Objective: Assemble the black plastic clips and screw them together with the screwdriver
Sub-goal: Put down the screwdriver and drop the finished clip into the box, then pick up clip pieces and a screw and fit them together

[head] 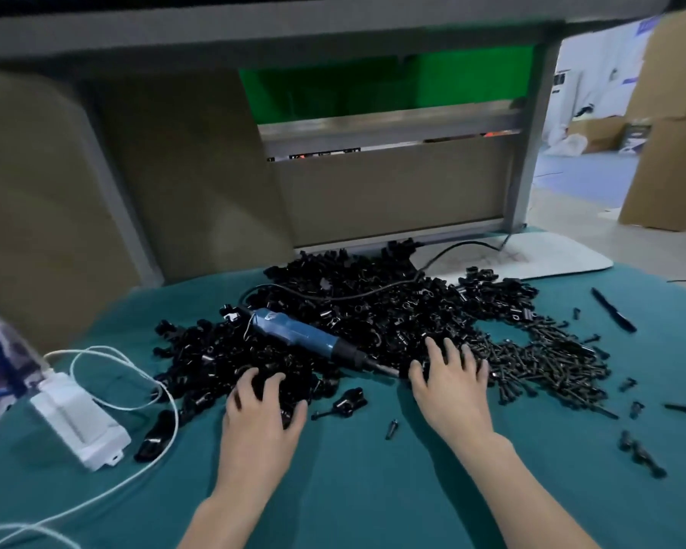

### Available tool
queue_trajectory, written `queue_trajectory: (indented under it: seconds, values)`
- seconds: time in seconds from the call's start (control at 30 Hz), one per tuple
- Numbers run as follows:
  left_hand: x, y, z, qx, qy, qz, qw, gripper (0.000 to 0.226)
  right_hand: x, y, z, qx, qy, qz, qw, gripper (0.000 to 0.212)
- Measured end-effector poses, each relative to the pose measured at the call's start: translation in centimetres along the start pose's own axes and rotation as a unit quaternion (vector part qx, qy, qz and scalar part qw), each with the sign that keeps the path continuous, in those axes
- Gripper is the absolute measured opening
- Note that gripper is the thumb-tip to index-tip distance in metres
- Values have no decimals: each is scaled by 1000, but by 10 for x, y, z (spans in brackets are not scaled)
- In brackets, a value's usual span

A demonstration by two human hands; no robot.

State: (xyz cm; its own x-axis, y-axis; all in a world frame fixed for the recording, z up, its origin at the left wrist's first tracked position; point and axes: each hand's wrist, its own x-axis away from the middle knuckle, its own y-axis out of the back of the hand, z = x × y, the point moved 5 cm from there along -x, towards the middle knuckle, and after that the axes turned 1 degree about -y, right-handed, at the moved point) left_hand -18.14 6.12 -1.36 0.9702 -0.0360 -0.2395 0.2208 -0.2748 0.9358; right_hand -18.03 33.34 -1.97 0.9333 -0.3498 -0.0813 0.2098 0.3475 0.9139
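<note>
Now the left hand's (263, 410) fingers curl down into the glossy black clips (373, 311); whether they grip 1 is unclear. The right hand (448, 376) lies spread on the heap's edge, holding nothing. Between the 2, the blue cylindrical screwdriver (305, 334) lies diagonally on the pile, bit pointing near-right. Slim dark screws (547, 362) litter the green cloth (353, 477).

loc: factory assy bench (353, 489) | bulk clip pile (393, 322) | elec screwdriver (302, 334) | cartons (674, 172) behind

A white adapter (81, 425) with its white cable (174, 414) lies on teal cloth (353, 489).
</note>
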Motion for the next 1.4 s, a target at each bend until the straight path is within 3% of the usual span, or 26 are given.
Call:
queue_trajectory:
  seconds: [0.07, 0.23, 0.37, 0.5, 0.83, 1.13, 1.27, 1.4]
  values:
    - [-11, 2, -1, 2, -13, -35, 999, 56, -4, 3, -1, -7, -1, -14, 1000, 58]
    - [-20, 2, 6, 63, -23, -89, 994, 41, -17, 26, -4, -67, -27, -138, 988, 47]
    - [-22, -1, 13, 167, -8, -82, 983, 46, -25, 19, -6, -7, -40, -75, 996, 51]
    - [-22, 1, 26, 337, 73, -69, 936, 51, -25, 20, -7, -40, -33, -98, 994, 35]
    - [-21, 11, 30, 481, 103, -118, 863, 35, -24, 18, -8, -56, -15, -67, 996, 41]
    - [-25, 6, 50, 652, 195, -124, 722, 24, -14, 23, -9, -94, 34, -89, 991, 28]
    - [-25, 5, 53, 650, 204, -149, 716, 25, -6, 28, 1, -63, 61, -132, 987, 32]
    - [-25, 9, 51, 621, 182, -172, 743, 25, 25, 31, 51, -101, 209, -165, 958, 34]
